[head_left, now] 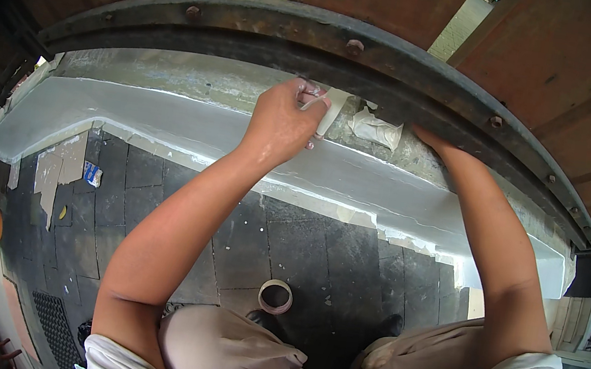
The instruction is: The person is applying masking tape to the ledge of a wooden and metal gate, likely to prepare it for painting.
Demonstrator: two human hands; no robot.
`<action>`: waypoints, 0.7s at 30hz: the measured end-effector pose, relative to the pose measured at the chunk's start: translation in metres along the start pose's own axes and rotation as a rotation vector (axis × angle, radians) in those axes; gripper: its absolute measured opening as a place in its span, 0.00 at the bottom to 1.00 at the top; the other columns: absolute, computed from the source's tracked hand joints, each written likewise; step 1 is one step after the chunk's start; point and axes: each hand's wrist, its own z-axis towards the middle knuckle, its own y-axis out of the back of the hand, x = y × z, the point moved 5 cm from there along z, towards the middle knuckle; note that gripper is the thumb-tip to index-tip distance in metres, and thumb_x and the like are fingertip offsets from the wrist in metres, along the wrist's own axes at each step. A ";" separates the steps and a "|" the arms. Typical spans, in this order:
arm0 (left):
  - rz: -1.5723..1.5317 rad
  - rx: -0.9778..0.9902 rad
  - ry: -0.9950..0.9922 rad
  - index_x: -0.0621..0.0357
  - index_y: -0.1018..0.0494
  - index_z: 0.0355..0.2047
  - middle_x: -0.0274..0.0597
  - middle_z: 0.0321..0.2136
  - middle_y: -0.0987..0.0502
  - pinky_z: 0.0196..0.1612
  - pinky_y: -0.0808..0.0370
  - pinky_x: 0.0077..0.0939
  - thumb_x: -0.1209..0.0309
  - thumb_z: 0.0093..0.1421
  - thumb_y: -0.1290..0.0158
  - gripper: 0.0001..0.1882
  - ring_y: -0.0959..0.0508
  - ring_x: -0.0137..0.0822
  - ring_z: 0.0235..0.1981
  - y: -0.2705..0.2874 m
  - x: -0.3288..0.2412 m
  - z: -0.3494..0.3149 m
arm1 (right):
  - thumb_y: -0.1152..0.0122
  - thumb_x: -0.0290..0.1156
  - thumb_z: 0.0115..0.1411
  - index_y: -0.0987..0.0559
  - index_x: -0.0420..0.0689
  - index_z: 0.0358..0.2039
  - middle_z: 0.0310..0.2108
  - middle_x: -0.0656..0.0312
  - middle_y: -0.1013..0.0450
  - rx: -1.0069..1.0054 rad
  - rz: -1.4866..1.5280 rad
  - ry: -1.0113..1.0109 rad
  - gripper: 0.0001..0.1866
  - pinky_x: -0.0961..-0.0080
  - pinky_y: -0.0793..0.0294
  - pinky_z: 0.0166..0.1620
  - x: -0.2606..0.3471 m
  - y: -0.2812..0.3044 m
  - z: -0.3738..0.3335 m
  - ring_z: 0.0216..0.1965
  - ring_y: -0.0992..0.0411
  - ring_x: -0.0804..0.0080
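My left hand (293,113) is closed, its thumb and fingers pinching a pale flat strip (333,115) at the ledge's upper face. White smears mark the fingers and wrist. Just right of it lies a crumpled whitish wad (376,129) on the bare concrete top of the ledge (197,82). My right hand (427,136) reaches in under the dark metal rail beyond that wad. Its fingers are hidden by the rail, so I cannot see what they touch. Grey-white coating covers the ledge's front face (299,159), with a ragged pale masking edge along its bottom.
A curved metal rail (277,36) with bolts and brown boards overhangs the ledge. On the dark tiled floor (234,251) stands a tape roll (275,297) near my feet. Torn board pieces (59,168) and a blue-and-white packet (92,174) lie at left.
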 end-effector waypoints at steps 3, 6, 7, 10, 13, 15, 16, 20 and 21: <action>0.063 0.018 -0.020 0.73 0.24 0.41 0.50 0.31 0.20 0.22 0.24 0.28 0.68 0.61 0.44 0.16 0.19 0.36 0.21 -0.008 -0.005 0.008 | 0.52 0.53 0.67 0.32 0.52 0.65 0.67 0.55 0.39 -0.282 0.111 0.069 0.29 0.61 0.48 0.71 -0.005 -0.015 0.018 0.68 0.42 0.58; 0.072 0.029 0.031 0.73 0.23 0.39 0.49 0.27 0.19 0.24 0.24 0.30 0.68 0.61 0.44 0.16 0.19 0.38 0.20 -0.010 0.000 0.016 | 0.47 0.54 0.65 0.29 0.53 0.62 0.67 0.56 0.38 -0.263 0.486 0.030 0.29 0.61 0.46 0.70 -0.020 -0.023 0.029 0.68 0.42 0.60; 0.092 0.034 0.010 0.73 0.23 0.38 0.50 0.26 0.19 0.24 0.24 0.31 0.68 0.61 0.44 0.15 0.19 0.38 0.20 -0.010 0.000 0.017 | 0.47 0.54 0.65 0.29 0.53 0.62 0.67 0.56 0.38 -0.257 0.491 0.030 0.29 0.61 0.46 0.70 -0.022 -0.028 0.031 0.68 0.42 0.60; 0.110 0.047 -0.006 0.73 0.23 0.36 0.50 0.24 0.19 0.25 0.24 0.31 0.67 0.61 0.44 0.15 0.19 0.38 0.20 -0.010 -0.001 0.017 | 0.47 0.54 0.65 0.28 0.53 0.62 0.67 0.56 0.37 -0.240 0.430 0.033 0.29 0.62 0.45 0.69 -0.031 -0.040 0.037 0.67 0.42 0.60; 0.123 0.057 0.006 0.73 0.23 0.35 0.52 0.23 0.20 0.27 0.25 0.32 0.67 0.61 0.43 0.15 0.19 0.39 0.20 -0.014 -0.007 0.015 | 0.46 0.53 0.65 0.28 0.53 0.61 0.66 0.57 0.37 -0.230 0.362 0.032 0.29 0.62 0.45 0.69 -0.041 -0.053 0.043 0.66 0.41 0.61; 0.139 0.060 0.013 0.72 0.23 0.35 0.52 0.23 0.20 0.28 0.25 0.32 0.66 0.61 0.43 0.16 0.19 0.39 0.20 -0.016 -0.007 0.015 | 0.45 0.53 0.64 0.27 0.53 0.61 0.65 0.57 0.36 -0.226 0.316 0.032 0.28 0.62 0.45 0.69 -0.048 -0.062 0.047 0.66 0.40 0.61; 0.183 0.072 0.002 0.74 0.24 0.39 0.50 0.28 0.20 0.25 0.26 0.28 0.65 0.61 0.41 0.18 0.20 0.35 0.21 -0.017 -0.005 0.016 | 0.45 0.53 0.64 0.27 0.53 0.61 0.65 0.57 0.36 -0.227 0.316 0.031 0.28 0.62 0.45 0.69 -0.051 -0.066 0.049 0.66 0.40 0.61; 0.231 0.064 -0.038 0.75 0.26 0.45 0.49 0.33 0.19 0.28 0.26 0.27 0.64 0.60 0.38 0.23 0.19 0.30 0.25 -0.015 0.002 0.013 | 0.43 0.52 0.64 0.27 0.54 0.60 0.64 0.58 0.34 -0.261 0.422 0.022 0.27 0.63 0.43 0.68 -0.048 -0.061 0.050 0.64 0.38 0.62; 0.230 0.065 -0.040 0.75 0.26 0.45 0.49 0.33 0.19 0.28 0.26 0.27 0.64 0.60 0.38 0.23 0.19 0.30 0.25 -0.015 -0.002 0.008 | 0.42 0.51 0.63 0.26 0.54 0.60 0.64 0.58 0.34 -0.237 0.423 0.003 0.27 0.64 0.43 0.68 -0.047 -0.059 0.048 0.64 0.38 0.62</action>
